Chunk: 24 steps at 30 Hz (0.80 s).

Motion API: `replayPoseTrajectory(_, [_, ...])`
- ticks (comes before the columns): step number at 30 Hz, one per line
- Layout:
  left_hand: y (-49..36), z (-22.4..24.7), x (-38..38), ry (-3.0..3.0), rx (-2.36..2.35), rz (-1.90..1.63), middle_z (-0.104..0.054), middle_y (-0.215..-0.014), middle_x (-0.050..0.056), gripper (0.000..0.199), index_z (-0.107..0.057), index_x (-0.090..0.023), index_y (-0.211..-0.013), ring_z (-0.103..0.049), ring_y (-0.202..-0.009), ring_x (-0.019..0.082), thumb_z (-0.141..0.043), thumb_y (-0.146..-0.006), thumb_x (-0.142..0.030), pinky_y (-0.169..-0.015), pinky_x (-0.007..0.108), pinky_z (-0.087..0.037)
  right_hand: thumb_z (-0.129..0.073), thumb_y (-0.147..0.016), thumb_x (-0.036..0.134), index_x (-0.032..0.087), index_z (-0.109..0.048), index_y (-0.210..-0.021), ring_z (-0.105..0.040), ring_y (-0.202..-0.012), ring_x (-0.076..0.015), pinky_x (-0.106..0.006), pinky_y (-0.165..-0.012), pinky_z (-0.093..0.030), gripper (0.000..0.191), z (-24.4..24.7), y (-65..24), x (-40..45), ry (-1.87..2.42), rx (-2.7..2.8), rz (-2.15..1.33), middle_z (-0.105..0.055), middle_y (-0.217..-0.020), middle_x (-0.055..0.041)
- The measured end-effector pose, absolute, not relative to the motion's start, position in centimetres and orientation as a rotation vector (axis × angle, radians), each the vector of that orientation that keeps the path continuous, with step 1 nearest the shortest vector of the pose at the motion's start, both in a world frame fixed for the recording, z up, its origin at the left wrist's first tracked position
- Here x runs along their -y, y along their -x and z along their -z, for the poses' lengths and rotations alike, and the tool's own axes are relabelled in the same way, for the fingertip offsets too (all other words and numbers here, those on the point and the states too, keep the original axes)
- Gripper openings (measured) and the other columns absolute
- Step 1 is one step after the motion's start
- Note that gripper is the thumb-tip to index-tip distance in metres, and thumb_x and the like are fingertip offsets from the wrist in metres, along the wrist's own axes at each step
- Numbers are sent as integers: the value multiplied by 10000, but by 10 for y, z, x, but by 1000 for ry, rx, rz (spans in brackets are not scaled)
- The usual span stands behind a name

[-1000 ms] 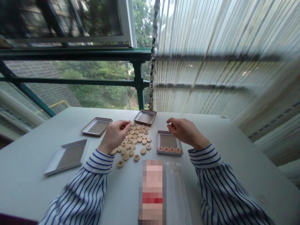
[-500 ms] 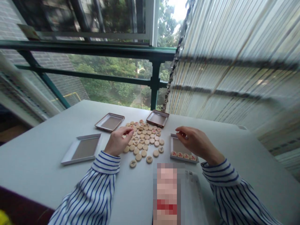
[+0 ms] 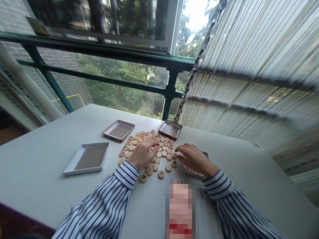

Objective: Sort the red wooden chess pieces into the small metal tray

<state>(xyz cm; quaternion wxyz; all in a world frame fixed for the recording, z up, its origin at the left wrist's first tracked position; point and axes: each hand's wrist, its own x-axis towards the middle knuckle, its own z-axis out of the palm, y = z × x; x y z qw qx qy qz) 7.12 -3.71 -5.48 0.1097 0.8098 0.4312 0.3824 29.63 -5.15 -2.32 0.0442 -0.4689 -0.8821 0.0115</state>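
Round wooden Chinese chess pieces [image 3: 163, 154] lie in a loose cluster on the table, some face down, some showing red or black characters. My left hand [image 3: 143, 153] is over the middle of the cluster, its fingers curled in and the thumb close to the index finger. Whatever may be between those fingertips is hidden. At the cluster's right edge, my right hand [image 3: 195, 160] has its fingers apart, the fingertips beside a plain piece [image 3: 174, 155]. Beneath the right hand is a shallow tray [image 3: 207, 154], mostly covered, with red-marked pieces [image 3: 193, 171] lined along its near side.
A white-rimmed tray [image 3: 70, 169] lies at left. Two brown-rimmed trays, one at back left [image 3: 106, 133] and another at back centre [image 3: 179, 132], stand behind the pieces. A pixelated upright shape [image 3: 180, 205] is at the near edge. A railing [image 3: 119, 79] runs beyond the table.
My left hand has moved right, further over the cluster. My right hand has come left and down from above the tray to the cluster's edge. The view has shifted slightly.
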Motion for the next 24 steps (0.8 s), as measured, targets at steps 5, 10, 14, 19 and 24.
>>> replayPoseTrajectory(5, [-89, 47, 19, -2420, -1247, -1075, -654, -910, 61, 203, -610, -155, -921, -594, -853, 173, -465, -818, -254, -783, 302, -458, -448, -863, 288, 203, -595, -902, -536, -910, -191, -292, -727, -339, 174, 31, -292, 48, 1433, 2744, -46, -652, -872, -57])
replayPoseTrajectory(10, [-102, 40, -1, -2378, -1279, -1002, -661, -892, 45, 243, -615, -167, -949, -605, -792, 160, -467, -811, -301, -733, 281, -470, -464, -855, 293, 216, -599, -865, -533, -892, -187, -289, -704, -312, 156, 38, -296, 46, 1440, 2770, -119, -655, -847, -37])
replayPoseTrajectory(14, [-105, 34, -5, -2388, -1217, -937, -668, -896, 29, 252, -619, -188, -973, -615, -759, 149, -467, -808, -305, -731, 266, -472, -473, -850, 282, 218, -603, -865, -534, -888, -184, -287, -694, -303, 146, 36, -295, 45, 1441, 2770, -127, -655, -847, -34])
replayPoseTrajectory(19, [-103, 35, -4, -2499, -1118, -764, -673, -936, 48, 251, -630, -192, -984, -615, -831, 174, -473, -797, -250, -735, 272, -472, -477, -850, 282, 217, -607, -850, -543, -879, -185, -291, -695, -307, 145, 35, -294, 46, 1468, 2763, -123, -659, -841, -34])
replayPoseTrajectory(24, [-104, 41, -4, -2535, -1080, -728, -672, -954, 56, 258, -628, -201, -1000, -608, -879, 183, -506, -773, -207, -783, 281, -460, -484, -846, 291, 221, -605, -863, -544, -876, -180, -291, -704, -309, 140, 37, -294, 46, 1470, 2751, -114, -657, -846, -36])
